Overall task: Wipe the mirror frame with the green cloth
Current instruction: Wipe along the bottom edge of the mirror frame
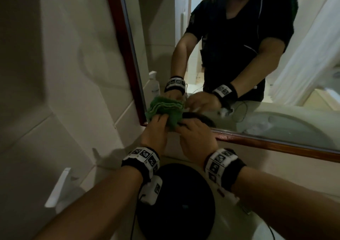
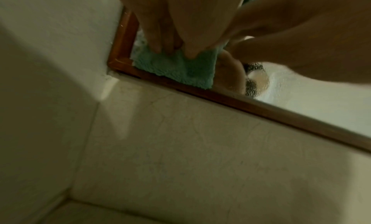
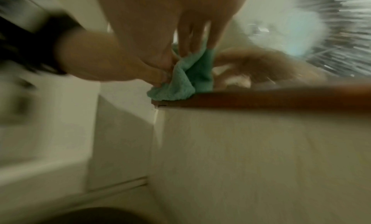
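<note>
The green cloth (image 1: pixel 165 111) is bunched against the lower left corner of the mirror, where the red-brown wooden frame (image 1: pixel 257 142) turns upward. My left hand (image 1: pixel 161 118) grips the cloth's left part with thumb and fingers. My right hand (image 1: pixel 181 127) pinches its right edge. In the left wrist view my left fingers (image 2: pixel 156 43) lie over the cloth (image 2: pixel 176 68), which covers the frame (image 2: pixel 120 63) just right of the corner. The blurred right wrist view has my right fingers (image 3: pixel 192 41) on top of the cloth (image 3: pixel 186 82), which sits on the frame's bottom rail (image 3: pixel 261 98).
Pale tiled wall (image 1: pixel 64 92) surrounds the mirror on the left and below. A round black object (image 1: pixel 176 199) lies under my wrists. A white bracket (image 1: pixel 58 186) sticks out of the wall at lower left. The glass (image 1: pixel 276 120) reflects a person, a soap bottle and a basin.
</note>
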The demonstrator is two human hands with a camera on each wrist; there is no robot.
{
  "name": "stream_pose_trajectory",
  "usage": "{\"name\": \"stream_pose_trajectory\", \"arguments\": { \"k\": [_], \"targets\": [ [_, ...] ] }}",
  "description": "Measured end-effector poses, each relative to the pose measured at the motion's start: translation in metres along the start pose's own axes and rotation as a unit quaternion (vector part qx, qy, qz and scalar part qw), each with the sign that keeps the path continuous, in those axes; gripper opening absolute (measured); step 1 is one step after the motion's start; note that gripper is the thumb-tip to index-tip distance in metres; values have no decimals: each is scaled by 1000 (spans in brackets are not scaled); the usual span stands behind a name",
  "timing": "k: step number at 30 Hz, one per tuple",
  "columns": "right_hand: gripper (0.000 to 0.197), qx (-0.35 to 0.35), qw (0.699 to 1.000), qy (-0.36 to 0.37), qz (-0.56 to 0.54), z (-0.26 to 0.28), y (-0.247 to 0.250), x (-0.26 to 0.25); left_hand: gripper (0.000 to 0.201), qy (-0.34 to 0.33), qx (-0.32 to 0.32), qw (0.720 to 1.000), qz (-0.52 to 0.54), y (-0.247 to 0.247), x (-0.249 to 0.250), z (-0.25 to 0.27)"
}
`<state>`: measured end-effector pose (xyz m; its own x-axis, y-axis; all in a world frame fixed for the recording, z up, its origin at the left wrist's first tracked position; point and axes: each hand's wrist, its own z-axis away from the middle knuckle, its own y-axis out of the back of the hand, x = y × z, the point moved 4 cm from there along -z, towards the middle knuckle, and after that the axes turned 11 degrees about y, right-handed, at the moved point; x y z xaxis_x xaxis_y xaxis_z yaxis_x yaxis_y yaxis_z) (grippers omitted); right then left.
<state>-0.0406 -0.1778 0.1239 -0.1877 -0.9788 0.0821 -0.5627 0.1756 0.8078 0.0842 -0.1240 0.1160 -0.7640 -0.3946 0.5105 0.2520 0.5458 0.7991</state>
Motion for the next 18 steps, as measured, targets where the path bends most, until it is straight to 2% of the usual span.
{"name": "stream_pose_trajectory", "arguments": {
  "k": [1, 2, 3, 4, 5, 7, 8, 9, 11, 13, 15, 16, 18],
  "targets": [
    [20, 23, 996, -84, -34, 17, 8, 2, 38, 6, -8, 1000, -3, -3, 0, -1],
    [14, 19, 976, -200, -81, 35, 13, 7, 36, 5, -12, 1000, -11, -5, 3, 0],
    [13, -15, 934, -327, -140, 57, 6, 16, 32, -4, -10, 1000, -23, -8, 6, 1],
    [18, -51, 873, -441, -201, 80, -6, 23, 28, -10, -4, 999, -35, -10, 8, 1],
    [25, -56, 807, -524, -267, 100, -17, 30, 25, -8, 6, 999, -42, -13, 8, 0],
    [38, 44, 663, -641, -385, 123, -34, 46, 26, -3, 13, 999, -47, -20, 8, 0],
    [39, 109, 603, -669, -419, 127, -37, 52, 30, -6, 13, 999, -46, -23, 8, 2],
    [36, 153, 568, -681, -436, 129, -41, 58, 34, -13, 17, 999, -43, -25, 8, 3],
    [31, 204, 541, -686, -442, 129, -41, 66, 37, -24, 30, 999, -30, -25, 7, 5],
    [33, 229, 540, -683, -435, 127, -38, 69, 37, -28, 44, 998, -19, -23, 6, 4],
    [58, 255, 537, -681, -429, 132, -40, 75, 40, -32, 47, 998, -27, -21, 7, 2],
    [61, 268, 531, -682, -425, 134, -41, 79, 45, -25, 45, 998, -40, -21, 8, 2],
    [52, 268, 538, -675, -427, 140, -46, 86, 54, -21, 60, 996, -65, -20, 11, 3]
  ]
}}
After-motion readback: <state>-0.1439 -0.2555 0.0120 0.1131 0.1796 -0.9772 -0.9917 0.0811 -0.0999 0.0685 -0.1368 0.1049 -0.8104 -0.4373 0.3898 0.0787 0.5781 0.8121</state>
